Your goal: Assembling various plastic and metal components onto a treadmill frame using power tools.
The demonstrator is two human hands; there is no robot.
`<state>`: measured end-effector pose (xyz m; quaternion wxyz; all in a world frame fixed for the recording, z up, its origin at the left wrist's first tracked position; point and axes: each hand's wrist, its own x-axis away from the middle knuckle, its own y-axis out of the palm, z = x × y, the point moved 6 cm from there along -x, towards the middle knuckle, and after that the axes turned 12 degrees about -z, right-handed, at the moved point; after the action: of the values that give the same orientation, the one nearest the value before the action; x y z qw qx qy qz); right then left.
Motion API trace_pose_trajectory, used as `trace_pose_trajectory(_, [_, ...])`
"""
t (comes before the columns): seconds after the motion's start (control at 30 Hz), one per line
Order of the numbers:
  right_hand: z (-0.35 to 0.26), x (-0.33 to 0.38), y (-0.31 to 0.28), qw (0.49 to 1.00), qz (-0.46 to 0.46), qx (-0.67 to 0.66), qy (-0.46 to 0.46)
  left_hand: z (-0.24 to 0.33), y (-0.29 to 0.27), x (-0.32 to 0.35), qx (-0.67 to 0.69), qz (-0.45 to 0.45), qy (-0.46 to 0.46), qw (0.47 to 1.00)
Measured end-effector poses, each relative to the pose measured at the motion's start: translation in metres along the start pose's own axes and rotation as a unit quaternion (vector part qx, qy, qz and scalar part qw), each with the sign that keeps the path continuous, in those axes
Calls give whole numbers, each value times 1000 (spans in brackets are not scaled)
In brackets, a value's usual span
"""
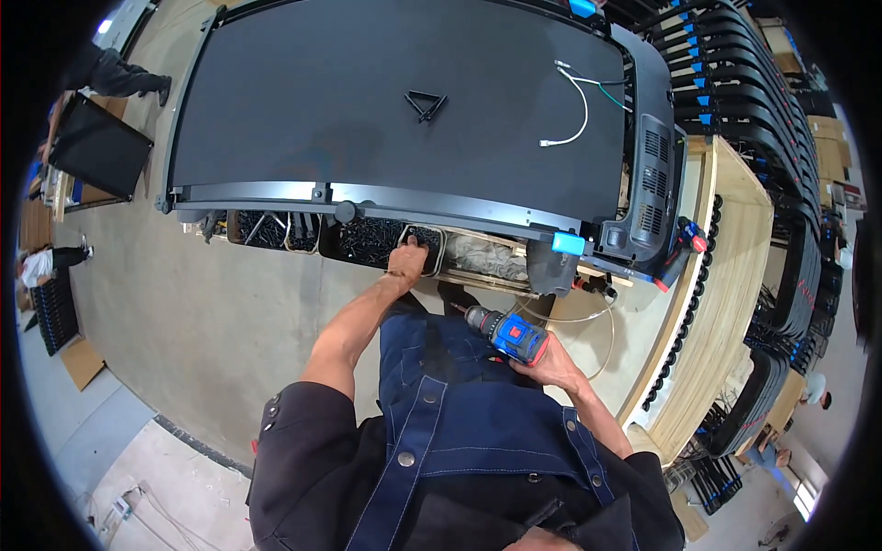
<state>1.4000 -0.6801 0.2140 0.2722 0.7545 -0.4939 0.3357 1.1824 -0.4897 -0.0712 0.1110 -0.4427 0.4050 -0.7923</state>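
My left hand [406, 258] reaches into a small light-rimmed bin [441, 246] of dark hardware under the near rail. Its fingers are bent together among the small parts; what they pinch, if anything, is hidden. A blue and black cordless drill [516, 336] is gripped in my right hand [549, 364], held in front of my legs with the bit pointing left. Beyond both hands lies a treadmill [367, 101] with a black belt. On the belt rest black bracket-like pieces [424, 105] forming a triangle, and a white cable [584, 103] with connectors.
Left of my left hand stand bins of black screws [363, 241] and hex keys [266, 228]. A second power tool [682, 253] sits by the motor cover [650, 179]. To the right are a wooden crate [726, 303] and stacked black frames [735, 83]. Another person [124, 73] stands far left.
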Motion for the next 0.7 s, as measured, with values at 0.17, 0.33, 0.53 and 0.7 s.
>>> trace_pose_trajectory(0.17, [-6, 8, -4, 998, 49, -8, -32, -5, -29, 16, 98, -14, 18, 995])
trace_pose_trajectory(0.33, [6, 0, -11, 997, 59, -11, -44, -23, -39, 32, 321, 38, -78, 943])
trace_pose_trajectory(0.53, [-24, -7, -15, 990, 73, 42, -114, -48, 3, 37, 573, 61, -114, 809])
trace_pose_trajectory(0.7, [-52, -10, -17, 975, 83, 83, -188, 16, -41, 78, 841, 34, -60, 537])
